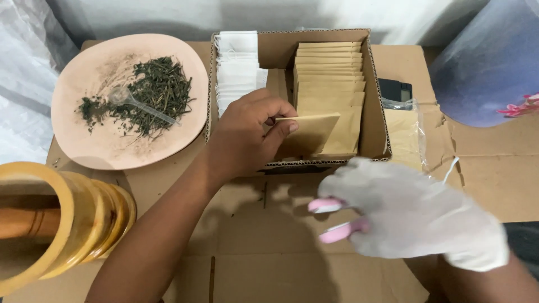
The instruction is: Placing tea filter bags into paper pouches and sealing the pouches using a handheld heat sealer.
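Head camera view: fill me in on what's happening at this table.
A person works over a cardboard-covered table. The bare left hand pinches a tan paper envelope at the front of a cardboard box, which holds a row of tan envelopes and a stack of white filter bags. The gloved right hand holds a pink-handled tool, blurred. To the left sit a pink plate of dried herbs with a clear plastic spoon, and a wooden mortar.

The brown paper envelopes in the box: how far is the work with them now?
Done: dried herbs lie ready on the pink plate with a clear spoon; brown envelopes stand stacked in the cardboard box. In hand: the left hand pulls one envelope out; the gloved right hand holds a pink tool. Left: no envelope looks filled yet.
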